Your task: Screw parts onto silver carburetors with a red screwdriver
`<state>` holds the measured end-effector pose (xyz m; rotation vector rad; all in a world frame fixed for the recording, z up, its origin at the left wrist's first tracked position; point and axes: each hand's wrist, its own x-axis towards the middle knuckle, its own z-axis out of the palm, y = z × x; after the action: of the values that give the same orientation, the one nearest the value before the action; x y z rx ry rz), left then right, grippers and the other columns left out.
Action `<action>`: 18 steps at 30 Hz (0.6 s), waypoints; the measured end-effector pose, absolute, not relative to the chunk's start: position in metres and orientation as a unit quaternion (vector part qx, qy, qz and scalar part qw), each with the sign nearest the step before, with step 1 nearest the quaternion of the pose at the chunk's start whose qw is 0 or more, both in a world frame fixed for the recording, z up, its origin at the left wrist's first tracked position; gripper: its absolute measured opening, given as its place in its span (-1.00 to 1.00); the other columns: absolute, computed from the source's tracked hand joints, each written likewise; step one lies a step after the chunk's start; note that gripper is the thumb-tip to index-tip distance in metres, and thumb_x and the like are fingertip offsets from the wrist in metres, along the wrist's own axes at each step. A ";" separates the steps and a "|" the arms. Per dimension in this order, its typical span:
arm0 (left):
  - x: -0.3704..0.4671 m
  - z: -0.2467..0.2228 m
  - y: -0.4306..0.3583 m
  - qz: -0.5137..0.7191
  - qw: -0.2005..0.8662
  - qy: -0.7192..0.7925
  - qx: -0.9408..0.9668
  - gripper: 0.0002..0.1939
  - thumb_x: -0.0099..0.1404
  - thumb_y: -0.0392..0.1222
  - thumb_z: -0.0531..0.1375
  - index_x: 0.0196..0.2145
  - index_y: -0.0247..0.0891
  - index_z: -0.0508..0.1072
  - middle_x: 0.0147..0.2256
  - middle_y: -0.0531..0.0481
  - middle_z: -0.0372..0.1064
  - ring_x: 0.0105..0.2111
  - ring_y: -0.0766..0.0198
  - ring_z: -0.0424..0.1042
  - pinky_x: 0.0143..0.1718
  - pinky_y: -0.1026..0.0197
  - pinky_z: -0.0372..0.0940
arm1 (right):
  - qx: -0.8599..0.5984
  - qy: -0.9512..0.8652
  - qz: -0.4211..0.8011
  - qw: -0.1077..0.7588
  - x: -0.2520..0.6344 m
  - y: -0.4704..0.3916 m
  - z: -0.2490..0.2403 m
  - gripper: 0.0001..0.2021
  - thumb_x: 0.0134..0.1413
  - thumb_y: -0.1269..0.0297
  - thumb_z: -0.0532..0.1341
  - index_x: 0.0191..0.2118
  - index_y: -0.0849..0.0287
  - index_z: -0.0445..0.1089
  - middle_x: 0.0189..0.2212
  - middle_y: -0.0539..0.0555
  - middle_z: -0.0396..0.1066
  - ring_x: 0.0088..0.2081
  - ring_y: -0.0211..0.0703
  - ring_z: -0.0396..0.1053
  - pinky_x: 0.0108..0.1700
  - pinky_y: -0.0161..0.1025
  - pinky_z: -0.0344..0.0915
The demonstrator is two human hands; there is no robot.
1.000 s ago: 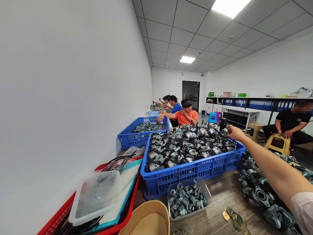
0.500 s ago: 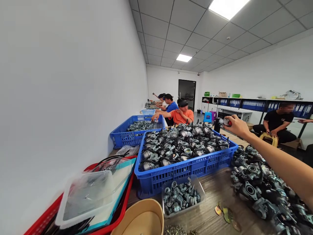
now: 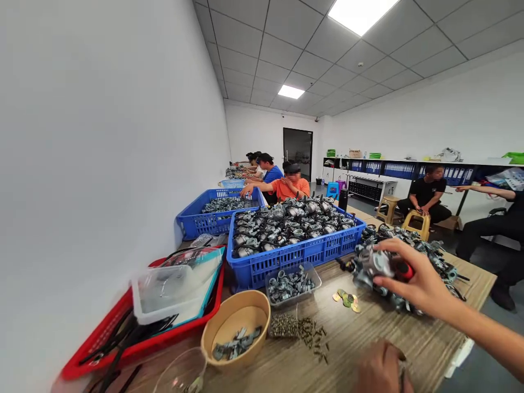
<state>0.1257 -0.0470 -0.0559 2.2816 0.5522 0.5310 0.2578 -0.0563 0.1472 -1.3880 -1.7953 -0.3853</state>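
Note:
My right hand (image 3: 413, 278) reaches in from the right edge, its fingers and thumb closed round a silver carburetor (image 3: 380, 263). A red-handled tool (image 3: 405, 271), its kind unclear, also shows in this hand. Behind and beneath them is the pile of loose carburetors (image 3: 434, 251) on the table. At the bottom edge my left hand (image 3: 376, 368) is smeared by motion; its fingers and anything in them cannot be made out. Several round brass-coloured discs (image 3: 347, 299) lie left of the right hand. A blue crate (image 3: 303, 254) full of carburetors stands beyond.
A clear tub (image 3: 292, 297) holds small metal parts. Nearer are loose screws (image 3: 315, 338) and a tan bowl (image 3: 213, 327) with metal pieces. A red tray (image 3: 98, 349) lies at left, and another blue crate (image 3: 204, 222) stands behind. Co-workers sit beyond the table and at right.
My right hand has come down and nearer with the carburetor, from beside the crate's far right corner to the pile. My left hand has entered at the bottom. The view has shifted right and downward.

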 end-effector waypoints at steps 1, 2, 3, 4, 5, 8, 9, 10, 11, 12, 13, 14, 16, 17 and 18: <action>0.116 -0.052 -0.046 0.220 0.382 0.206 0.874 -0.64 0.21 -0.30 0.31 -0.01 -0.28 0.53 -0.03 -0.26 0.51 -0.02 -0.12 0.52 0.00 -0.13 0.44 | -0.534 -0.720 -0.170 0.410 0.248 -0.071 0.137 -0.63 0.20 0.03 0.38 0.05 0.03 0.44 -0.07 0.14 0.54 -0.08 -0.03 0.56 -0.11 -0.21 0.50; 0.104 -0.048 -0.044 0.247 0.398 0.228 0.853 -0.67 0.26 -0.31 0.23 0.00 -0.25 0.52 -0.05 -0.23 0.52 -0.05 -0.08 0.53 -0.01 -0.10 0.42 | -0.527 -0.724 -0.186 0.405 0.241 -0.084 0.125 -0.62 0.21 0.04 0.37 0.07 0.04 0.43 -0.05 0.16 0.53 -0.06 -0.03 0.57 -0.10 -0.23 0.51; 0.089 -0.044 -0.041 0.270 0.408 0.250 0.836 -0.71 0.32 -0.29 0.17 -0.02 -0.23 0.52 -0.09 -0.20 0.53 -0.09 -0.03 0.53 -0.04 -0.06 0.41 | -0.524 -0.722 -0.203 0.404 0.234 -0.096 0.112 -0.61 0.22 0.04 0.37 0.09 0.05 0.43 -0.03 0.19 0.52 -0.05 -0.02 0.57 -0.09 -0.24 0.51; 0.072 -0.040 -0.037 0.286 0.413 0.265 0.823 -0.75 0.36 -0.25 0.12 -0.05 -0.24 0.51 -0.13 -0.18 0.54 -0.13 0.01 0.53 -0.07 -0.02 0.40 | -0.527 -0.717 -0.216 0.403 0.229 -0.106 0.098 -0.60 0.23 0.04 0.35 0.11 0.07 0.42 -0.01 0.22 0.50 -0.04 -0.02 0.57 -0.10 -0.25 0.52; 0.054 -0.035 -0.033 0.300 0.414 0.278 0.813 -0.76 0.41 -0.20 0.07 -0.08 -0.24 0.50 -0.16 -0.17 0.54 -0.19 0.05 0.52 -0.12 0.02 0.38 | -0.533 -0.709 -0.225 0.404 0.224 -0.114 0.084 -0.60 0.25 0.04 0.33 0.12 0.08 0.42 0.00 0.24 0.49 -0.04 -0.02 0.58 -0.11 -0.26 0.53; 0.006 -0.021 -0.016 0.370 0.401 0.358 0.758 -0.68 0.46 -0.02 0.02 -0.20 -0.22 0.49 -0.32 -0.10 0.50 -0.37 0.12 0.45 -0.27 0.10 0.31 | -0.558 -0.691 -0.224 0.401 0.211 -0.133 0.040 -0.63 0.30 0.06 0.27 0.13 0.09 0.41 0.02 0.27 0.47 -0.10 -0.04 0.60 -0.21 -0.30 0.54; -0.006 -0.016 -0.011 0.415 0.384 0.385 0.730 -0.66 0.45 0.03 0.02 -0.23 -0.22 0.49 -0.33 -0.10 0.49 -0.35 0.11 0.44 -0.25 0.09 0.31 | -0.566 -0.691 -0.216 0.395 0.207 -0.137 0.027 -0.63 0.31 0.07 0.26 0.13 0.08 0.42 0.02 0.28 0.47 -0.12 -0.05 0.61 -0.26 -0.31 0.53; -0.014 -0.012 -0.008 0.439 0.379 0.401 0.709 -0.64 0.45 0.08 0.03 -0.24 -0.22 0.48 -0.36 -0.08 0.47 -0.36 0.11 0.43 -0.26 0.08 0.31 | -0.570 -0.695 -0.205 0.387 0.202 -0.139 0.016 -0.64 0.31 0.08 0.26 0.14 0.08 0.42 0.02 0.28 0.48 -0.16 -0.07 0.61 -0.30 -0.33 0.53; -0.020 -0.009 -0.007 0.448 0.374 0.410 0.701 -0.61 0.45 0.11 0.02 -0.23 -0.22 0.48 -0.35 -0.08 0.47 -0.36 0.11 0.43 -0.26 0.09 0.31 | -0.572 -0.702 -0.193 0.378 0.197 -0.141 0.007 -0.64 0.31 0.10 0.26 0.15 0.08 0.42 0.02 0.28 0.49 -0.22 -0.11 0.61 -0.34 -0.35 0.52; -0.022 -0.006 -0.007 0.451 0.376 0.412 0.697 -0.60 0.46 0.12 0.01 -0.21 -0.22 0.47 -0.34 -0.08 0.48 -0.34 0.10 0.44 -0.26 0.09 0.32 | -0.572 -0.709 -0.186 0.369 0.192 -0.141 -0.001 -0.64 0.32 0.11 0.26 0.16 0.08 0.43 0.01 0.27 0.50 -0.29 -0.16 0.61 -0.39 -0.37 0.50; -0.022 -0.005 -0.009 0.444 0.384 0.406 0.700 -0.59 0.48 0.13 0.00 -0.18 -0.22 0.47 -0.32 -0.09 0.49 -0.32 0.10 0.45 -0.24 0.08 0.33 | -0.571 -0.713 -0.186 0.361 0.187 -0.141 -0.006 -0.64 0.33 0.11 0.25 0.16 0.08 0.43 -0.01 0.27 0.52 -0.35 -0.20 0.60 -0.42 -0.38 0.49; -0.021 -0.006 -0.013 0.436 0.394 0.397 0.705 -0.59 0.49 0.12 -0.01 -0.15 -0.22 0.47 -0.28 -0.10 0.50 -0.28 0.10 0.46 -0.21 0.07 0.34 | -0.572 -0.714 -0.193 0.355 0.182 -0.139 -0.010 -0.66 0.36 0.10 0.22 0.15 0.09 0.44 -0.02 0.27 0.53 -0.38 -0.21 0.59 -0.44 -0.39 0.48; -0.015 -0.010 -0.025 0.420 0.412 0.375 0.716 -0.63 0.51 0.08 -0.01 -0.08 -0.21 0.45 -0.18 -0.13 0.51 -0.18 0.08 0.49 -0.10 0.02 0.37 | -0.576 -0.702 -0.227 0.351 0.176 -0.136 -0.014 -0.67 0.44 0.07 0.12 0.11 0.13 0.45 -0.07 0.27 0.56 -0.40 -0.21 0.60 -0.46 -0.39 0.47; -0.012 -0.014 -0.031 0.413 0.416 0.366 0.723 -0.65 0.51 0.05 0.00 -0.04 -0.21 0.44 -0.13 -0.15 0.51 -0.13 0.06 0.49 -0.04 -0.01 0.37 | -0.583 -0.692 -0.249 0.347 0.174 -0.134 -0.015 -0.65 0.47 0.05 0.06 0.08 0.15 0.45 -0.10 0.27 0.56 -0.40 -0.21 0.60 -0.47 -0.39 0.47; -0.010 -0.018 -0.037 0.406 0.416 0.360 0.730 -0.67 0.50 0.02 0.02 0.00 -0.20 0.43 -0.07 -0.16 0.50 -0.07 0.05 0.48 0.01 -0.05 0.36 | -0.589 -0.683 -0.268 0.339 0.174 -0.134 -0.016 -0.63 0.50 0.05 0.02 0.05 0.17 0.44 -0.12 0.27 0.57 -0.41 -0.20 0.61 -0.47 -0.38 0.48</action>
<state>-0.0101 -0.0366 -0.0175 1.8330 0.9044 1.0189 0.1737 -0.1336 -0.0160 -1.5344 -1.7777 -0.6969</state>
